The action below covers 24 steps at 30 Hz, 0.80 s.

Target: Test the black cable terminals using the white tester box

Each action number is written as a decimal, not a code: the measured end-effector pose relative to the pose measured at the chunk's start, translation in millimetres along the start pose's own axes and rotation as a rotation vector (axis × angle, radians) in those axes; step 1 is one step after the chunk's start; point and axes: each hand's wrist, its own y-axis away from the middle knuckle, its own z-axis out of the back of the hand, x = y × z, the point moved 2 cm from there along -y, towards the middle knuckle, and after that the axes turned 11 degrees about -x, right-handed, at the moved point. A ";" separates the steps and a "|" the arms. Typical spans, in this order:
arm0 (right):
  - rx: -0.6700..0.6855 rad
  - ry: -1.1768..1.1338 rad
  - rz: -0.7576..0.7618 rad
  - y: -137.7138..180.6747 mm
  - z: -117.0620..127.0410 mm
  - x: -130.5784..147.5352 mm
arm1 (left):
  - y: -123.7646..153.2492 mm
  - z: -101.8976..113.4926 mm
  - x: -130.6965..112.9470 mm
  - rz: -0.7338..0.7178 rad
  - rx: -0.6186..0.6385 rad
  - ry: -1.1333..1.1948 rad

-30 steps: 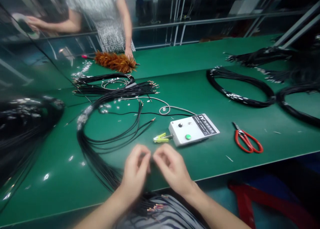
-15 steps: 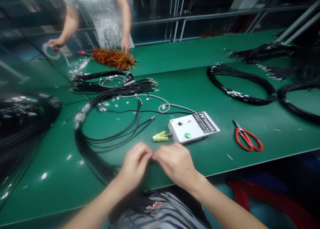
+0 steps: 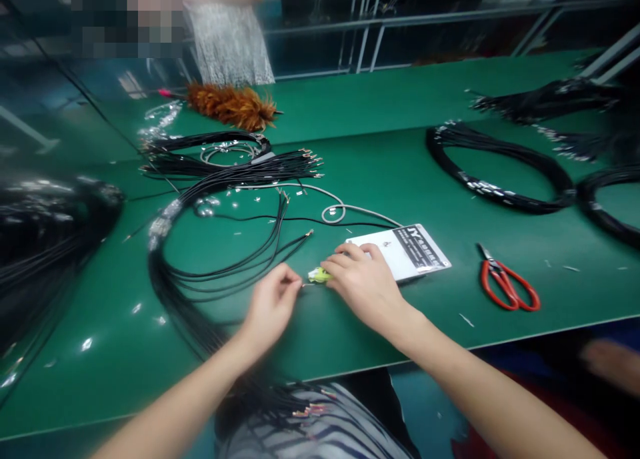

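Note:
My left hand (image 3: 273, 305) pinches a cable, with its thin wire end poking out toward the right. My right hand (image 3: 367, 279) is closed on the yellow-green clip (image 3: 317, 275) at the left side of a white control box (image 3: 410, 249); my fingers hide part of the clip and the box's knob and button. The wire tip lies just below the clip; whether they touch I cannot tell. Left of my hands a bundle of black cables (image 3: 163, 272) curves over the table edge, its copper-tipped ends (image 3: 310, 411) lying on my lap.
Red-handled scissors (image 3: 507, 282) lie to the right on the green table (image 3: 380, 339). Coiled black cables (image 3: 500, 172) rest at the back right, more (image 3: 45, 245) at the far left. Behind are a brown feather duster (image 3: 230, 105) and a person in a patterned garment (image 3: 233, 45).
My hands have moved apart and forward. My right hand has gone to the clip and taken hold of it. Across the table, the person's hand has left the duster.

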 end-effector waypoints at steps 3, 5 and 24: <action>0.030 0.018 0.031 -4.2 -6.2 -1.2 | -4.8 -3.8 -0.4 0.010 -0.015 0.004; 0.019 0.020 0.044 -4.7 -7.1 -1.7 | -7.1 -6.1 0.3 0.003 -0.027 -0.014; -0.003 -0.025 0.010 -2.6 -2.1 0.4 | -12.3 -15.2 4.4 -0.004 -0.043 -0.091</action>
